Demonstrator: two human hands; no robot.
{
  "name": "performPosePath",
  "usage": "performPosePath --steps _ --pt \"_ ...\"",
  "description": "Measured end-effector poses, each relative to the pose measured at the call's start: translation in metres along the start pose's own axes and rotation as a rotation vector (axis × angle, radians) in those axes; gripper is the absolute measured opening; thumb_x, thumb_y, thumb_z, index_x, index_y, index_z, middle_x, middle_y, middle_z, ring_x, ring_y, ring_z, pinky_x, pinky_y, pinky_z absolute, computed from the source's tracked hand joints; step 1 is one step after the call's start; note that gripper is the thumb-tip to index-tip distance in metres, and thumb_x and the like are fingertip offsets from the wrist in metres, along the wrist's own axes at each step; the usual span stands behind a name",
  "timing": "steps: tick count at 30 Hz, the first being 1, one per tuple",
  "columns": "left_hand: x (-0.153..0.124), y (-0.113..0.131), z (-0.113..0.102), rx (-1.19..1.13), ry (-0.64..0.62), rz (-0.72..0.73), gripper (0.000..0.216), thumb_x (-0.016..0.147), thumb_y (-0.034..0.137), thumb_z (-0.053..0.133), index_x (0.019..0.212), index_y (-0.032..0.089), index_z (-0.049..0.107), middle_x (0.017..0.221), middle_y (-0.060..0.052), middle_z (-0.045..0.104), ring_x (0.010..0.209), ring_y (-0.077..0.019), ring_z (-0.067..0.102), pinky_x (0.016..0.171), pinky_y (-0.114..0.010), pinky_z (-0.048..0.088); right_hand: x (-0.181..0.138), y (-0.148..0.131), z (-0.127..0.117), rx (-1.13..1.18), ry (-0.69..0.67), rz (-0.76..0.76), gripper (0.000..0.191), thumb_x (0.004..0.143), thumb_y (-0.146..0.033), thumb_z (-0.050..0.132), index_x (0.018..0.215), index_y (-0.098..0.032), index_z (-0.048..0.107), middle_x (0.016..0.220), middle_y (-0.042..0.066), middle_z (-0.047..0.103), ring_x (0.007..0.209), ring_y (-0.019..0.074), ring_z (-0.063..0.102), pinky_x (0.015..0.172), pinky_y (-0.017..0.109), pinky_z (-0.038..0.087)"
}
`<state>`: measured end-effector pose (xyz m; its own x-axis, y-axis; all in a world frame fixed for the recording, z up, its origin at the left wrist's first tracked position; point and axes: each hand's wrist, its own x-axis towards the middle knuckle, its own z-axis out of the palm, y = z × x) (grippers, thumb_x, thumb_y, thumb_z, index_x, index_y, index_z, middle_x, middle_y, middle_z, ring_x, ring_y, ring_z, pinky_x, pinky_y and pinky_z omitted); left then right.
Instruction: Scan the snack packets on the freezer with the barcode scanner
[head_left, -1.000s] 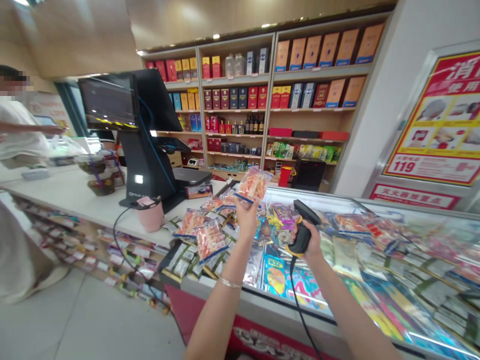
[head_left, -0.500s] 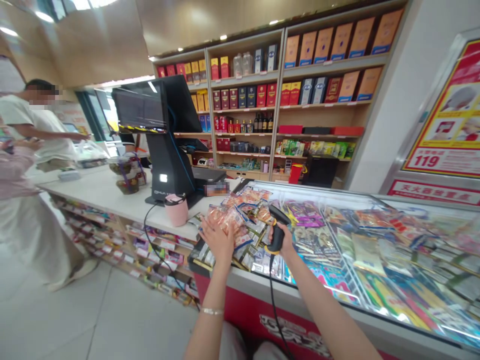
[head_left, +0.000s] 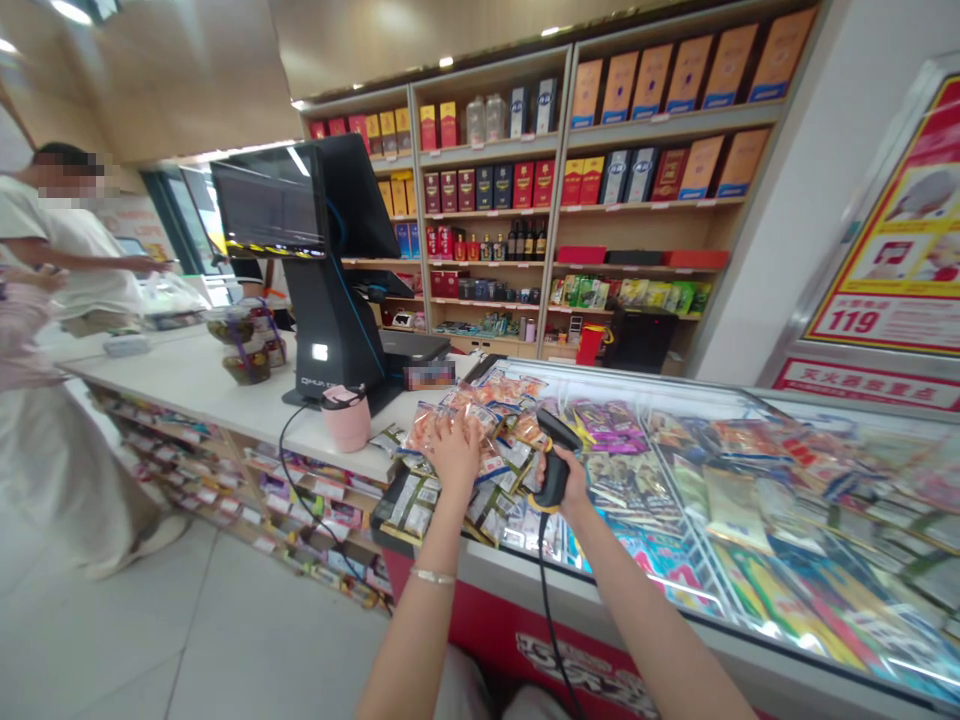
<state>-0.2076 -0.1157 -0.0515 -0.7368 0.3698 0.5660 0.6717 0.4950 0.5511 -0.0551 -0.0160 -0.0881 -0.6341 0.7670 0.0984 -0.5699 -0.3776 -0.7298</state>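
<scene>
My left hand [head_left: 456, 457] lies over a clear snack packet [head_left: 421, 424] with orange-pink contents, its fingers spread and slightly bent on top. More packets of this kind are heaped around it, with several dark green and silver packets [head_left: 414, 503] lying beside and below them on the glass top. My right hand [head_left: 571, 484] is wrapped round the handle of a black and yellow barcode scanner [head_left: 553, 465]. The scanner's head is up over the packets, and its cable [head_left: 546, 590] hangs down in front of the freezer.
The glass-topped freezer [head_left: 525, 600] holds many coloured packs. On the white counter [head_left: 180, 370] at left stand a pink cup [head_left: 347, 420], a black checkout terminal [head_left: 322, 290] and clear tubs [head_left: 244, 345]. Two people stand at the far left. Shelves of boxes [head_left: 487, 190] line the back.
My left hand has shifted slightly right and up over the packets, its fingers now more bent. The scanner stays nearly in place. The view has turned slightly.
</scene>
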Motion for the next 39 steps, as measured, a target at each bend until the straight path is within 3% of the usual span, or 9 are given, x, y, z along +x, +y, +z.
performPosePath --steps 8,17,20,27,34,39 --pt "0.014 0.016 0.015 -0.067 -0.058 -0.005 0.043 0.090 0.040 0.041 0.124 0.021 0.059 0.131 -0.014 0.055 0.129 -0.0348 0.038 0.107 -0.061 0.024 0.000 -0.002 0.000 0.021 0.011 0.000 0.021 0.067 -0.038 0.064 0.075 -0.020 0.057 0.050 -0.004 0.055 0.037 0.0115 0.049 0.034 0.022 0.041" --pt "0.027 0.024 0.024 -0.028 -0.101 -0.047 0.044 0.091 0.044 0.039 0.130 0.027 0.053 0.142 -0.012 0.044 0.131 -0.0354 0.036 0.103 -0.066 0.022 0.003 -0.002 -0.001 0.038 0.038 -0.013 0.024 0.065 -0.039 0.066 0.074 -0.019 0.056 0.049 -0.005 0.054 0.037 0.0110 0.049 0.035 0.022 0.042" --pt "0.028 0.025 0.021 -0.050 -0.068 -0.057 0.044 0.090 0.044 0.041 0.128 0.027 0.055 0.145 -0.012 0.041 0.131 -0.0350 0.036 0.103 -0.065 0.024 0.004 -0.004 -0.002 0.056 0.040 -0.021 0.024 0.064 -0.039 0.065 0.075 -0.019 0.057 0.049 -0.005 0.054 0.037 0.0108 0.048 0.034 0.021 0.041" --pt "0.029 0.017 0.008 -0.097 0.010 0.002 0.041 0.089 0.033 0.042 0.124 0.019 0.058 0.135 -0.011 0.053 0.127 -0.0274 0.045 0.109 -0.048 0.027 0.005 -0.004 -0.003 0.061 0.025 -0.039 0.024 0.066 -0.039 0.066 0.077 -0.020 0.057 0.050 -0.005 0.055 0.037 0.0111 0.049 0.035 0.022 0.042" --pt "0.031 0.013 0.004 -0.077 0.006 0.051 0.042 0.089 0.030 0.041 0.123 0.014 0.058 0.132 -0.012 0.056 0.125 -0.0255 0.047 0.110 -0.041 0.027 0.002 -0.006 -0.001 0.082 0.024 -0.040 0.021 0.067 -0.038 0.064 0.076 -0.020 0.057 0.050 -0.005 0.055 0.037 0.0106 0.049 0.035 0.021 0.042" --pt "0.031 0.026 -0.007 -0.094 -0.044 0.046 0.041 0.089 0.030 0.040 0.122 0.013 0.058 0.122 -0.014 0.062 0.114 -0.0264 0.055 0.100 -0.039 0.039 -0.008 -0.019 -0.002 0.089 0.028 -0.078 0.022 0.067 -0.039 0.065 0.076 -0.021 0.056 0.050 -0.005 0.054 0.039 0.0102 0.049 0.036 0.020 0.042"
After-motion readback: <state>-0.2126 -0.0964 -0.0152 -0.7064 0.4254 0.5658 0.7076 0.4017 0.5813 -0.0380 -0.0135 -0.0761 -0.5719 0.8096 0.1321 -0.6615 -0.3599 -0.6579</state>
